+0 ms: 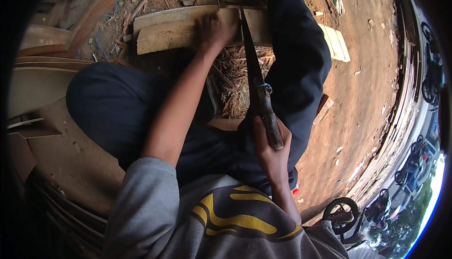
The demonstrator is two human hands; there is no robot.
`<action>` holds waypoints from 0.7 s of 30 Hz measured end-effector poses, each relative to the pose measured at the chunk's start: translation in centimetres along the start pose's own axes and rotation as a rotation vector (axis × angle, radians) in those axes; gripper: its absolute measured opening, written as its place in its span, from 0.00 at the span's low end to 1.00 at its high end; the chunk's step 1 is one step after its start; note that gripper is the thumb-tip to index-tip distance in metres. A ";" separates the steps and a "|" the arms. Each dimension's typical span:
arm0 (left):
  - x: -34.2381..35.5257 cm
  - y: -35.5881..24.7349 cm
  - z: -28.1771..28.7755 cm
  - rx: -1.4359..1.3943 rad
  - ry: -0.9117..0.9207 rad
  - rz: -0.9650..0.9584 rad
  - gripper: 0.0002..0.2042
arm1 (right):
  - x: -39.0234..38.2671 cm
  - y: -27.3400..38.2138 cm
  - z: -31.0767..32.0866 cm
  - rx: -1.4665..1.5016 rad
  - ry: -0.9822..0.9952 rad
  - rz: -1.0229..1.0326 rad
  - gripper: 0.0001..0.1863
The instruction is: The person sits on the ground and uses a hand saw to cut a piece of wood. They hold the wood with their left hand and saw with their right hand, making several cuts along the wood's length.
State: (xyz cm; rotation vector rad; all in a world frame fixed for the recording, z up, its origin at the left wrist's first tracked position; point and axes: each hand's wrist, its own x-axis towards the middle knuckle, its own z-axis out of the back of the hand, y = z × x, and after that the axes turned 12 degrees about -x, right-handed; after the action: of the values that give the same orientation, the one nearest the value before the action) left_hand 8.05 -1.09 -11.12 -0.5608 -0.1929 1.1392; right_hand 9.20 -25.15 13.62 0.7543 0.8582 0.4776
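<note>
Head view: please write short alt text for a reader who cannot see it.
A seated person's right hand holds a long blade by its dark handle, its edge across a wooden plank. The left hand presses on the plank, above wood shavings on dirt ground.

The plank [188, 28] lies at the far middle on the ground, across a litter of wood scraps [235, 77]; the left hand [214, 30] rests on its right part; the saw [256, 77] runs from the plank's right part near to the right hand [270, 148]; stacked boards [335, 43] lie right of the plank; more boards [37, 77] lie at the left.
</note>
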 end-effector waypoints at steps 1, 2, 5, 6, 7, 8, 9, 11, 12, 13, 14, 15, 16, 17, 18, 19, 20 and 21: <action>0.2 0.4 -0.4 0.035 -0.103 -0.060 0.32 | 0.2 0.0 0.0 0.005 -0.003 0.016 0.11; 0.4 0.8 -0.8 0.069 -0.208 -0.120 0.28 | 0.5 0.1 0.0 0.015 0.015 -0.018 0.10; 0.7 1.1 -0.5 0.051 0.087 -0.022 0.37 | 1.1 0.3 -0.2 0.047 0.045 -0.065 0.10; 1.1 0.6 0.1 0.040 0.218 0.030 0.42 | 0.8 0.5 -0.1 0.035 0.032 -0.060 0.10; 1.2 0.0 0.5 0.000 0.214 0.048 0.42 | 0.1 0.8 0.1 0.023 0.018 -0.054 0.10; 0.5 -0.8 1.1 -0.034 0.218 0.063 0.42 | -0.4 0.7 0.2 0.016 0.004 -0.057 0.10; 0.0 -1.5 1.7 -0.069 0.222 0.079 0.41 | -0.3 0.6 0.3 0.025 0.006 -0.048 0.10; -0.1 -0.6 1.8 -0.060 0.225 0.095 0.41 | 0.1 0.5 0.2 0.022 0.030 -0.039 0.09; 0.2 -0.6 2.1 -0.055 0.221 0.092 0.41 | 0.6 0.5 0.1 0.022 0.032 -0.045 0.09; 0.3 -0.6 2.2 -0.033 0.240 0.088 0.41 | 1.0 0.4 -0.1 0.023 0.035 -0.050 0.09; 0.2 -0.8 2.2 -0.043 0.244 0.082 0.42 | 1.3 0.3 -0.2 0.023 0.037 -0.056 0.09; 0.4 -0.8 2.1 -0.050 0.245 0.075 0.42 | 1.2 0.3 -0.2 0.023 0.028 -0.045 0.09; 0.5 -0.8 2.1 -0.057 0.246 0.069 0.42 | 1.0 0.3 -0.2 0.022 0.019 -0.034 0.09; 0.5 -0.8 1.9 -0.039 0.224 0.064 0.42 | 0.7 0.3 -0.2 0.020 0.010 -0.024 0.09; 0.0 -0.8 1.5 -0.018 0.207 0.067 0.42 | 0.2 0.2 0.0 0.023 0.017 -0.035 0.09; -0.3 -0.6 1.3 0.003 0.190 0.069 0.42 | -0.2 0.3 0.3 0.025 0.023 -0.047 0.09; -0.3 -0.2 1.2 -0.004 0.171 0.072 0.42 | -0.4 0.4 0.4 0.027 0.030 -0.059 0.09; 0.0 -0.6 1.3 -0.021 0.154 0.067 0.42 | 0.1 0.8 0.4 0.019 0.019 -0.032 0.09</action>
State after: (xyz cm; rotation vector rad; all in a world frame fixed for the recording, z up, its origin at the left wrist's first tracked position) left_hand 7.91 -0.86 -9.70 -0.6746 -0.0536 1.1548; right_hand 9.47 -24.72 14.39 0.7538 0.8925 0.4491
